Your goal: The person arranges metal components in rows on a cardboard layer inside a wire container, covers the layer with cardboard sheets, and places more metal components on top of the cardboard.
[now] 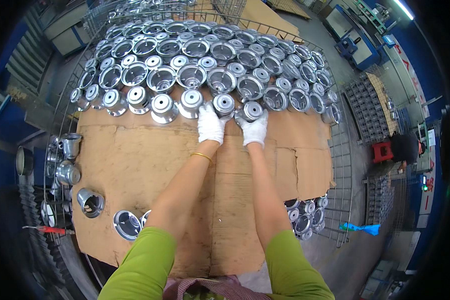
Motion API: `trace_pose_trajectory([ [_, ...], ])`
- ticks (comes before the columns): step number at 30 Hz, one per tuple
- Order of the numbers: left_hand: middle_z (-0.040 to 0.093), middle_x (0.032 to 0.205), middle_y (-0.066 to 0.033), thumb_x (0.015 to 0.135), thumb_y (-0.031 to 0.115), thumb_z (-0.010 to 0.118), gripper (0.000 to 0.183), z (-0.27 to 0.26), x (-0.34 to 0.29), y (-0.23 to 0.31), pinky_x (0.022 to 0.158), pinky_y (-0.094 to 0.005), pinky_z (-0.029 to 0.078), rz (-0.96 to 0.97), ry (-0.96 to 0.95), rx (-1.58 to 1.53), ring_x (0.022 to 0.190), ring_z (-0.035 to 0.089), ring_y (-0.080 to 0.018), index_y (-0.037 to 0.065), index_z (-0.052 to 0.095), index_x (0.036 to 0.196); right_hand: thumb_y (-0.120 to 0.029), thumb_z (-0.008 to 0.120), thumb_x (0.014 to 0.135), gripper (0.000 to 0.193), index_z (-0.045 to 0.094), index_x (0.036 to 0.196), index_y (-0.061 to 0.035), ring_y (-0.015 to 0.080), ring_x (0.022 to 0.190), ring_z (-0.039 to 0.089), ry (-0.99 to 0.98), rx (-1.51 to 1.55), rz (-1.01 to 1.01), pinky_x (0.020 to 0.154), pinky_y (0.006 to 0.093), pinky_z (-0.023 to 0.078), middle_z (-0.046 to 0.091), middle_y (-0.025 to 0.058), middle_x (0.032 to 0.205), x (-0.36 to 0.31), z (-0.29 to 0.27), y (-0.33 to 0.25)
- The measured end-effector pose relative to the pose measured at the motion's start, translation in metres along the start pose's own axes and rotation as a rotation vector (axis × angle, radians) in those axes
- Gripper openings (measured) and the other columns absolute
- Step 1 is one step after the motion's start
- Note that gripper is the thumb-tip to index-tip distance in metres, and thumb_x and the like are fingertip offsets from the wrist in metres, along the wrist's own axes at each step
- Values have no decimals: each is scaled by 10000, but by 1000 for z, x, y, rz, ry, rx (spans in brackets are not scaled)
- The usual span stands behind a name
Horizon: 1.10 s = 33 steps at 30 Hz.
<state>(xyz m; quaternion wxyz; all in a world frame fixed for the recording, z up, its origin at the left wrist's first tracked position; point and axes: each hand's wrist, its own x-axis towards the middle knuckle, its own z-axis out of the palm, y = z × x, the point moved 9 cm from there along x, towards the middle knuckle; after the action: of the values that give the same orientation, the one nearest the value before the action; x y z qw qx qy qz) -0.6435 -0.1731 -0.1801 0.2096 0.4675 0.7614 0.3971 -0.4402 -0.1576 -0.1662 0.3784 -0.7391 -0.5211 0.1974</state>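
Both my arms reach forward over brown cardboard (160, 150) to the front row of shiny metal cups. My left hand (211, 126), in a white glove, grips the side of an upturned cup-shaped metal part (223, 104) with a hole in its flat top. My right hand (255, 130), gloved too, is closed round a similar upturned metal cup (252, 111) just to the right. The fingertips are partly hidden behind the cups. Left of my left hand stands another flanged metal cup (191, 101), base up. Behind both hands, open-mouthed cups (221, 80) alternate with upturned ones.
A wire cage (341, 165) surrounds the cardboard. Loose metal cups (90, 202) lie at the left, and more show below the torn cardboard edge (305, 217) at the right. A red-handled tool (52, 230) hangs at the left side. Another person (407, 148) is far right, near a red stool (382, 151).
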Motion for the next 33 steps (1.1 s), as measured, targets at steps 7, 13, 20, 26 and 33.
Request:
trace_pose_trajectory([
  [7, 654, 846, -160, 799, 367, 644, 297, -73, -25, 1, 761, -444, 492, 229, -183, 344, 847, 628, -335, 76, 634, 857, -205, 708, 745, 445, 573, 1134, -34, 341, 992, 602, 36, -112, 66, 875, 418, 471, 638, 178, 1055, -35, -58, -11],
  [13, 643, 911, -160, 872, 293, 571, 202, -110, 17, -69, 726, -466, 495, 292, -90, 652, 834, 611, -352, 126, 671, 924, -192, 515, 869, 280, 621, 1128, -170, 299, 989, 592, -533, -265, -773, 877, 416, 465, 642, 114, 1045, -96, 112, -101],
  [20, 568, 1058, -182, 869, 295, 569, 251, -92, 18, -68, 778, -504, 452, 255, -149, 563, 932, 565, -361, 106, 587, 1035, -222, 533, 866, 264, 615, 1115, -190, 319, 988, 580, -455, -461, -650, 867, 425, 461, 631, 101, 1043, -94, 125, -103],
  [26, 585, 1080, -155, 880, 324, 555, 314, -94, 28, -74, 811, -492, 434, 302, -197, 624, 988, 555, -332, 112, 560, 1112, -220, 581, 843, 242, 637, 1079, -218, 314, 931, 589, -333, -439, -662, 851, 425, 467, 652, 97, 1003, -98, 135, -103],
  [33, 596, 1110, -107, 863, 353, 580, 281, -109, 37, -84, 842, -502, 415, 267, -224, 566, 1044, 549, -315, 155, 622, 1058, -265, 538, 860, 283, 622, 1124, -208, 309, 1007, 582, -556, -382, -607, 880, 437, 454, 640, 96, 1090, -85, 145, -101],
])
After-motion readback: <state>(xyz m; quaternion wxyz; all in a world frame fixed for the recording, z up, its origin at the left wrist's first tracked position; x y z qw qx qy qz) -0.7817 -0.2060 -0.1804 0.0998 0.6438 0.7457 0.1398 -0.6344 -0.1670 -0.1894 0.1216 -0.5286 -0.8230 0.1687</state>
